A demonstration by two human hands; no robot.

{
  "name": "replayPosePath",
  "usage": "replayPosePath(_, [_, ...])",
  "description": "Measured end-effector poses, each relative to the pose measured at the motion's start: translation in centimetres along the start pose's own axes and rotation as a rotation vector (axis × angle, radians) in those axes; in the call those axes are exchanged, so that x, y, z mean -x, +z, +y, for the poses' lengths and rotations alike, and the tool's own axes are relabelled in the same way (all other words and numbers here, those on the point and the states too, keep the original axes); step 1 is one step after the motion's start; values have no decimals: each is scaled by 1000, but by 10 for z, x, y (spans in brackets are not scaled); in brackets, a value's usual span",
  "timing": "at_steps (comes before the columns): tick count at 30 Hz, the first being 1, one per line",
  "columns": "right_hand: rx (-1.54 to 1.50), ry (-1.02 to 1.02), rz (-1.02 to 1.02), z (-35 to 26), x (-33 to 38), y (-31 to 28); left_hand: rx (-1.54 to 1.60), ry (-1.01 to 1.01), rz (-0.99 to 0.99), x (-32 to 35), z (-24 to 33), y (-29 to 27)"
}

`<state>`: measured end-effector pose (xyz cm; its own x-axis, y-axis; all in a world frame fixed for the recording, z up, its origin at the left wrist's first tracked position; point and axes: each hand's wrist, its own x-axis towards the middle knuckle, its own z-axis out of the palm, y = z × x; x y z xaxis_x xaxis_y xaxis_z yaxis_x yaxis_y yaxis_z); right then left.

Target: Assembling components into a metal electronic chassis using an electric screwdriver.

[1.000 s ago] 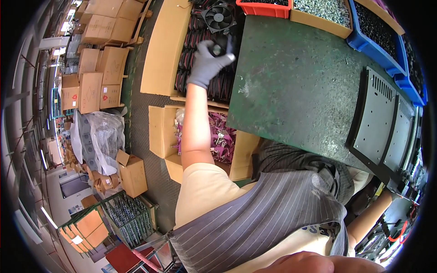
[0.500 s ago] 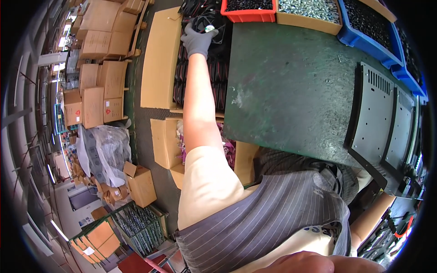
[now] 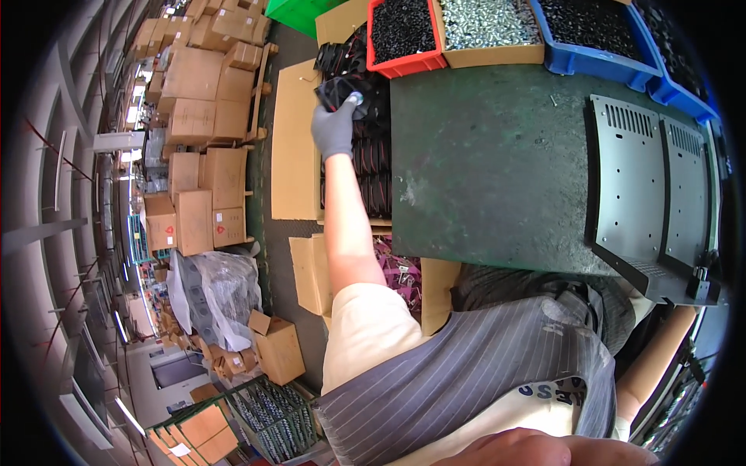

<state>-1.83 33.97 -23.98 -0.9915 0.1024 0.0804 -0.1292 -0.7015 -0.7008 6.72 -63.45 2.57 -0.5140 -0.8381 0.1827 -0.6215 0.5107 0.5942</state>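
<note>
My left hand (image 3: 334, 128), in a grey glove, is stretched far out over an open cardboard box (image 3: 294, 147). Its fingers are closed around a black cooling fan (image 3: 336, 92) with a pale round hub label, held tilted above rows of similar dark fans (image 3: 371, 175). My right forearm (image 3: 660, 361) runs up at the right toward the near edge of a bent grey metal panel (image 3: 628, 179) with slots and holes. The right hand itself is hidden at the panel's lower end, so its fingers cannot be made out.
On the dark green tabletop (image 3: 489, 171), a red bin (image 3: 404, 65) of black screws, a carton (image 3: 493, 56) of silver screws and blue bins (image 3: 598, 68) line the far edge. Below left sits a carton of purple-wrapped parts (image 3: 400, 268). Stacked boxes (image 3: 194, 116) stand farther left.
My left hand has tilted the fan and drawn it slightly back toward me, still over the box. The view has shifted, bringing more of the far bins into sight.
</note>
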Motion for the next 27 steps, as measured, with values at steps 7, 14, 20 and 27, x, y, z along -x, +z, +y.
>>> replayPosePath(7, [143, -20, -67, 38, 20, 135, 741, 68, -266, 35, 52, -87])
replayPosePath(14, [756, -435, 289, 49, 51, 255, 761, 511, -1068, 152, 184, -27])
replayPosePath(20, [680, -410, 444, 54, 78, 347, -96, 1010, -999, 217, 239, 49])
replayPosePath(27, [1372, -682, 330, 63, 97, 344, -175, 1857, -780, 222, 291, 43])
